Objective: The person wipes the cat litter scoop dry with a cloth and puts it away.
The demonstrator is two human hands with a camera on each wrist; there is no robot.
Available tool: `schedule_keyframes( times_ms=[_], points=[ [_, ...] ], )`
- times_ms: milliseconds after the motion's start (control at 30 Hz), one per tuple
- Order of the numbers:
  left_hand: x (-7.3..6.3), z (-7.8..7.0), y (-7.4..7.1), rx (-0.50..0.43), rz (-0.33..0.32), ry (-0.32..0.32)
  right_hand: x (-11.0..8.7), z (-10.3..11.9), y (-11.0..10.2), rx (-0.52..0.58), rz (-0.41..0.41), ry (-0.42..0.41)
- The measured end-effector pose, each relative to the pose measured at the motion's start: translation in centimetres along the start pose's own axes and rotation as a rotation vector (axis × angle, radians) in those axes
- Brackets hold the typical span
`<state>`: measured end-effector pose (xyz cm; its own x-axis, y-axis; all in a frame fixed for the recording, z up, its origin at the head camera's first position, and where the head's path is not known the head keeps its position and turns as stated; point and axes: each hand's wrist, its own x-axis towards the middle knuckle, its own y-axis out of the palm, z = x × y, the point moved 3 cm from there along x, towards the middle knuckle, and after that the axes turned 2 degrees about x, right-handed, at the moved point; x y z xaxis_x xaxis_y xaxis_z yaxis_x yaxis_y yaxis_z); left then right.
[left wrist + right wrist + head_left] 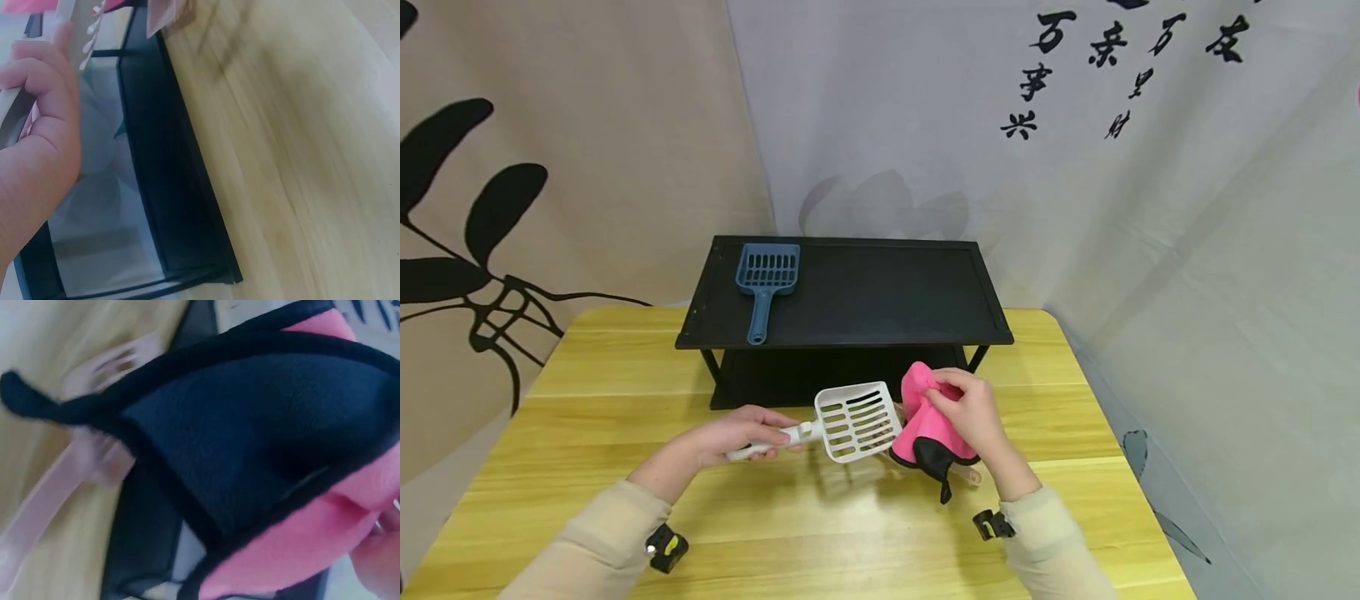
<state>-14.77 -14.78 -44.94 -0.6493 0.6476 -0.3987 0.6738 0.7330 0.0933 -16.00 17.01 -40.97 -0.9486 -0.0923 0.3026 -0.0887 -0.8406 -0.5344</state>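
My left hand [730,433] grips the handle of a white slotted litter scoop [808,431], fingers curled round it, and holds it above the table. Beside the scoop head, my right hand [970,408] pinches a pink cloth piece [917,392] with black edging and a small black loop. The right wrist view shows the cloth's dark inside [250,419] hanging open like a pocket. Under and behind it lies a pale pink scoop [44,512], mostly hidden by the cloth in the head view, with its handle end [967,475] showing.
A black two-level rack [880,292] stands at the back of the wooden table [820,533]. On its top, toward the left, rests a blue litter scoop [762,308]. A printed curtain [880,108] hangs behind. Each wrist wears a small black camera.
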Motion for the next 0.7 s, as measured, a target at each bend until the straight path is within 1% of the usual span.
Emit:
schedule_keyframes(
  times_ms=[100,167,233,333,400,533,700],
  points=[
    [0.3,0.1,0.5,0.013,0.01,-0.018,0.3,1.6,0.8,0.098,0.012,-0.029],
    [0.6,0.0,0.9,0.028,0.015,-0.021,0.4,2.5,1.9,0.142,0.055,-0.049],
    [0.9,-0.3,1.3,0.051,0.013,-0.019,0.2,2.9,3.4,0.139,0.114,-0.067],
    [1.3,-0.7,1.9,0.102,-0.006,-0.016,-0.1,2.9,5.4,0.066,0.185,-0.085],
    [1.3,-1.1,2.2,0.134,-0.015,-0.015,-0.4,2.8,6.3,0.012,0.201,-0.099],
    [1.3,-1.5,2.7,0.161,-0.033,-0.006,-0.6,2.5,7.0,-0.091,0.167,-0.13],
    [1.3,-1.9,2.8,0.166,-0.046,0.009,-0.7,2.3,6.8,-0.268,0.11,-0.169]
  ],
)
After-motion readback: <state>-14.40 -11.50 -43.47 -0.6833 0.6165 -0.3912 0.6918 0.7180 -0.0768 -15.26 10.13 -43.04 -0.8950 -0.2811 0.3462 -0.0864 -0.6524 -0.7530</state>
